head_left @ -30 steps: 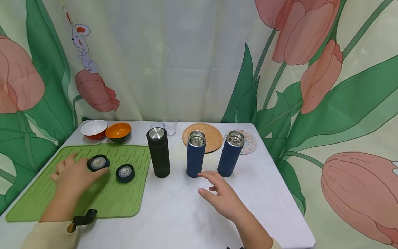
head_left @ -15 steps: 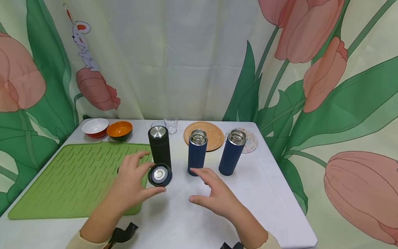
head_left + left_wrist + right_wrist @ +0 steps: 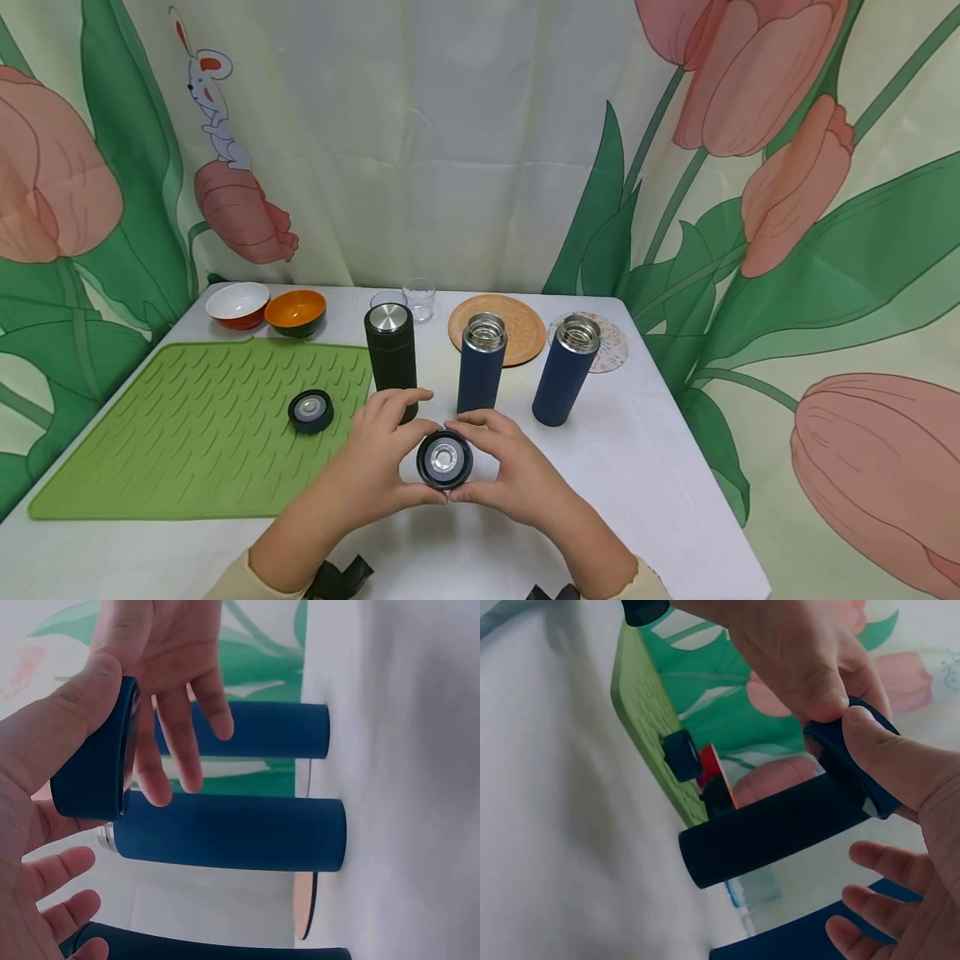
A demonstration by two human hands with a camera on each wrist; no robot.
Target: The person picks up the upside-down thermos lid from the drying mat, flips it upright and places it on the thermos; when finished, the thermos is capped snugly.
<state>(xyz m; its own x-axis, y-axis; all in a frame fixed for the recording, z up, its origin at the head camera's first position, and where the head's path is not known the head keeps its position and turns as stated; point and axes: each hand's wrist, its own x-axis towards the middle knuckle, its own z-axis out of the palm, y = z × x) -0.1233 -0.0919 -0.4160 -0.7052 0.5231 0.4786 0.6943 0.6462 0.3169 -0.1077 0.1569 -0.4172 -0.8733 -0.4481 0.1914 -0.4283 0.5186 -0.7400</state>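
Both hands hold a dark blue flask lid (image 3: 444, 459) above the table's front middle, its silver inner side facing me. My left hand (image 3: 390, 454) pinches the lid (image 3: 94, 769) between thumb and fingers. My right hand (image 3: 498, 458) takes its other side, thumb on the rim (image 3: 851, 769). Just behind the hands stand two open blue flasks (image 3: 481, 367) (image 3: 566, 371) and a black flask (image 3: 392, 360) with a steel-topped lid on. A second lid (image 3: 311, 411) lies on the green mat (image 3: 187, 433).
A white bowl (image 3: 237, 304) and an orange bowl (image 3: 296, 311) sit at the back left. Two small glasses (image 3: 418, 298) stand behind the black flask. A cork coaster (image 3: 517, 333) and a patterned coaster (image 3: 609, 346) lie behind the blue flasks. The table edge runs close on the right.
My left hand lifted one lid off the green mat and carried it right to the table's middle. My right hand came in and took hold of its other side.
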